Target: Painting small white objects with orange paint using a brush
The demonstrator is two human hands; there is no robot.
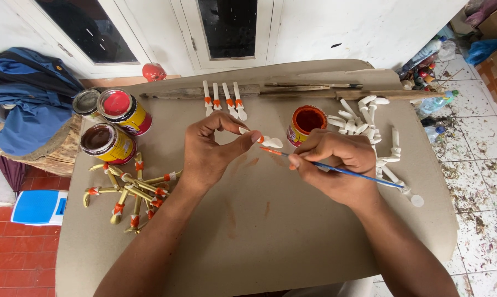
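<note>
left hand (207, 151) pinches smooth white spoon (268, 141) | right hand (336, 162) grips thin blue brush (336, 169)

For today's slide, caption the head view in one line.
Left hand holds a white spoon; right hand touches a paintbrush to it.

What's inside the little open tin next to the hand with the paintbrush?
Orange-red paint coats the inside of the small open yellow tin. How deep the paint goes cannot be seen, and the right hand holding the thin blue paintbrush hides the tin's lower side.
</note>
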